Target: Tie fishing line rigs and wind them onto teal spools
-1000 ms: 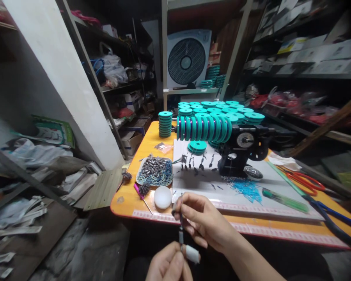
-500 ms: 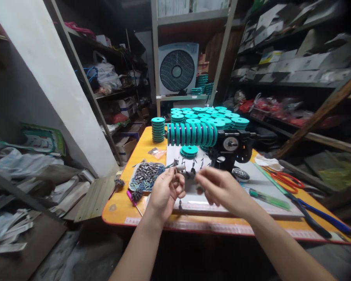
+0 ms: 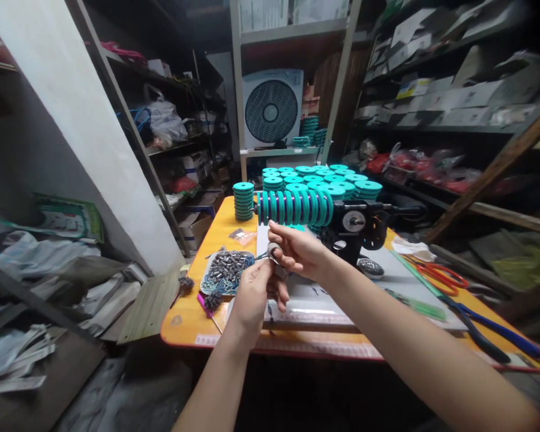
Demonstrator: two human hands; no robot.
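Observation:
Over the front of the table my left hand (image 3: 257,294) has its fingers pinched together at a thin piece too small to name. Close above it, my right hand (image 3: 299,249) has thumb and forefinger closed near the row of teal spools; what they grip is too small to make out. A grey band (image 3: 273,251) sits around a finger between the hands. Left of the hands, a white tray (image 3: 202,279) holds grey metal weights and bluish small parts. Behind the hands, teal spools (image 3: 292,207) line a shaft on a black machine (image 3: 351,221).
More teal spools (image 3: 312,178) stand at the back, beside a short stack (image 3: 243,201). Red-handled scissors (image 3: 441,279), blue-handled pliers (image 3: 499,330) and a green tube (image 3: 416,305) lie right. Spiky dark clusters (image 3: 213,300) lie front left. A fan (image 3: 270,113) stands behind.
My right hand has moved left and up, from over the grey board to just above my left hand. My left hand has stayed nearly in place.

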